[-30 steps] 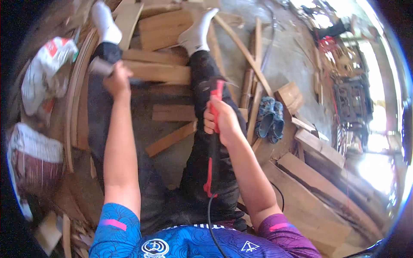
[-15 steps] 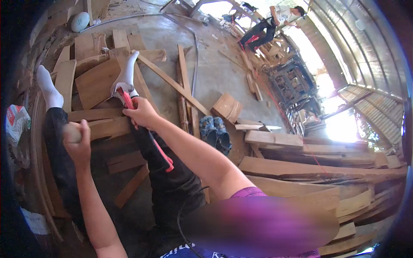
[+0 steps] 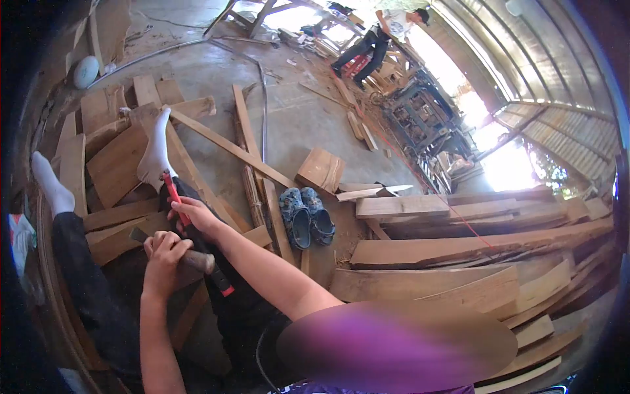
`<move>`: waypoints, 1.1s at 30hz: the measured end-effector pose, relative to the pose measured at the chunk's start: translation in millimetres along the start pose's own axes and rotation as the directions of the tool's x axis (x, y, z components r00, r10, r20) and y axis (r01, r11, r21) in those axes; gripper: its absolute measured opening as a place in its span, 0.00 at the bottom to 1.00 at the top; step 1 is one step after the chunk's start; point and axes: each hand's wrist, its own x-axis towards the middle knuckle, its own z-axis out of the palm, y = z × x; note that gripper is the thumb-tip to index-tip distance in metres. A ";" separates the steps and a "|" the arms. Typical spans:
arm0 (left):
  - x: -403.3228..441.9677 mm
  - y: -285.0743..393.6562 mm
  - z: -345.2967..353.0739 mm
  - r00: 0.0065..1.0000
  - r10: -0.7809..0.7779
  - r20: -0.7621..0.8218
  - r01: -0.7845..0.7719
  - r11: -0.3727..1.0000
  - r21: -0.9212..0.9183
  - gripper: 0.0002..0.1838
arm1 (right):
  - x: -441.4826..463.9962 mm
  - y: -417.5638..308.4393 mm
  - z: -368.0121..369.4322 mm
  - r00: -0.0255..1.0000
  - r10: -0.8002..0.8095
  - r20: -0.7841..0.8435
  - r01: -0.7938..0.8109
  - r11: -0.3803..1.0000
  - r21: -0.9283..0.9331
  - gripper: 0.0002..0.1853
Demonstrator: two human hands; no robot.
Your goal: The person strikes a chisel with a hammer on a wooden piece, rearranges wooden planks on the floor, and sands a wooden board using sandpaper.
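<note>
My left hand (image 3: 164, 255) is closed around a chisel (image 3: 199, 261), whose thick wooden handle end points right and whose flat dark blade pokes out at the upper left. Just above it, my right hand (image 3: 194, 215) grips a hammer (image 3: 173, 188) by its red and black handle. The hammer's head is up beside my socked foot (image 3: 156, 148), seen nearly edge-on, and the handle's end slants down over my dark trouser leg (image 3: 92, 282). Both hands are over my outstretched legs, close together but apart.
Wooden boards (image 3: 121, 171) lie under and around my feet. Blue patterned clogs (image 3: 296, 217) stand beside a wood block (image 3: 320, 169). Stacked planks (image 3: 472, 246) fill the right side. Farther back, a person (image 3: 380, 43) stands near a dark metal frame (image 3: 423, 111).
My left hand has moved right and down, towards my right hand, turning the chisel sideways. My right hand has lowered slightly with the hammer, whose head is turned. The view has shifted.
</note>
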 end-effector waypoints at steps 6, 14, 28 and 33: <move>-5.2 0.8 11.5 0.997 0.054 -0.054 -0.044 0.985 0.167 0.09 | -23.1 -13.2 6.6 0.997 0.053 0.059 -0.053 0.999 0.006 0.32; -13.3 -7.9 26.3 0.975 0.168 -0.145 -0.159 0.985 0.068 0.11 | -18.6 -3.1 8.9 0.989 -0.122 0.085 0.136 0.972 -0.190 0.29; -4.0 -21.2 12.8 0.975 0.029 -0.218 -0.029 1.000 0.004 0.08 | -157.8 -93.2 -152.2 0.776 0.142 -0.615 -0.264 0.958 -0.111 0.14; -0.3 -20.8 27.0 0.974 0.045 -0.224 -0.058 0.997 -0.055 0.05 | -285.0 -54.1 -223.1 0.639 0.089 -0.764 -0.692 0.500 -0.521 0.08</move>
